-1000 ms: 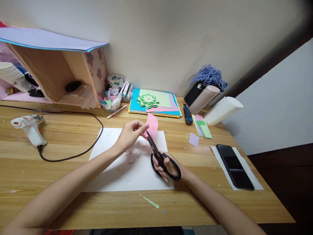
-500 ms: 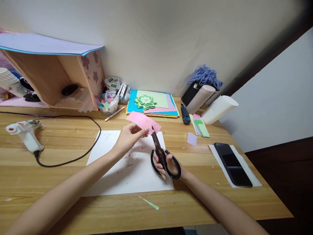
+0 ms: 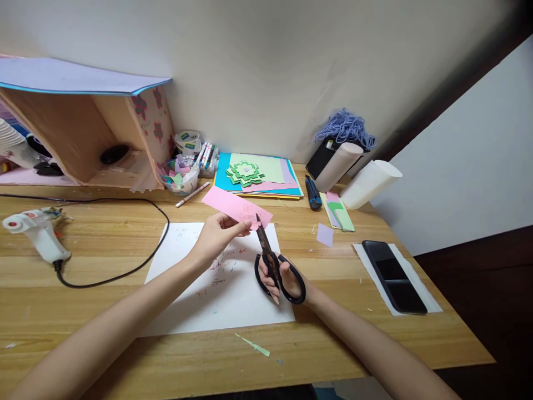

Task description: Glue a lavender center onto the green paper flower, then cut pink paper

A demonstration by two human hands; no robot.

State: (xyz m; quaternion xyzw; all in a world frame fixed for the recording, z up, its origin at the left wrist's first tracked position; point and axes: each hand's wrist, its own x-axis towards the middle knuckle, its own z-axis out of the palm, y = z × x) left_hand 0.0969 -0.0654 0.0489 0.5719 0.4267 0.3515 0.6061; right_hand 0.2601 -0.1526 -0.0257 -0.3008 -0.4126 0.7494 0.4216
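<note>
Between thumb and fingers, my left hand pinches a strip of pink paper with small flower outlines drawn near its right end. My right hand is wrapped in the handles of black-handled scissors. The blades point up and away, and their tips meet the paper's lower right part, close to my left fingertips. Both hands are above a white sheet of paper marked with red and blue pen traces.
Left lies a white glue gun with a black cord. Behind are a pink box, markers and coloured paper under a green paper flower. To the right are a utility knife, a white roll and a phone.
The pink strip has turned slightly, and more of its left end shows. The scissors stay at its lower right part. The whole view has shifted a little.
</note>
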